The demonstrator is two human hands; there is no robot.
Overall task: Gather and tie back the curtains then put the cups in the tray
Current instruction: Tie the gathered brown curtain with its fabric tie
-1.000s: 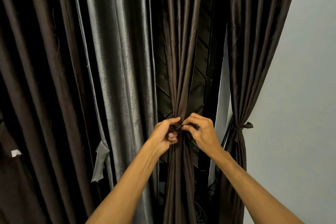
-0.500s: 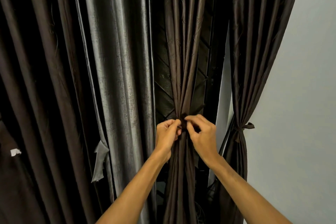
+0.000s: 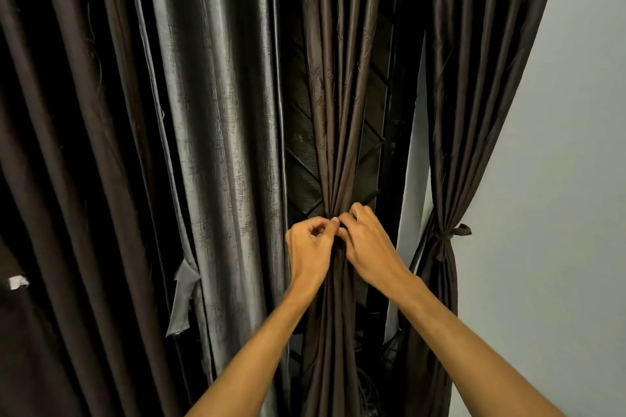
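Observation:
A dark brown curtain (image 3: 338, 118) hangs in the middle, gathered into a narrow bunch at waist height. My left hand (image 3: 310, 249) and my right hand (image 3: 367, 244) meet at that gathered point, fingers curled and pinching the tie band, which is almost hidden under them. A second brown curtain (image 3: 474, 78) on the right is bound with a knotted tie (image 3: 452, 235). No cups or tray are in view.
A shiny grey curtain (image 3: 216, 118) hangs to the left with a loose grey tie strip (image 3: 183, 301). More dark brown curtain (image 3: 67, 145) fills the far left. A dark window grille (image 3: 305, 159) shows behind, and a pale wall (image 3: 559, 213) stands right.
Both hands have closed tighter together over the gathered curtain and shifted slightly up. The small dark tie loop seen between the fingers earlier is now covered.

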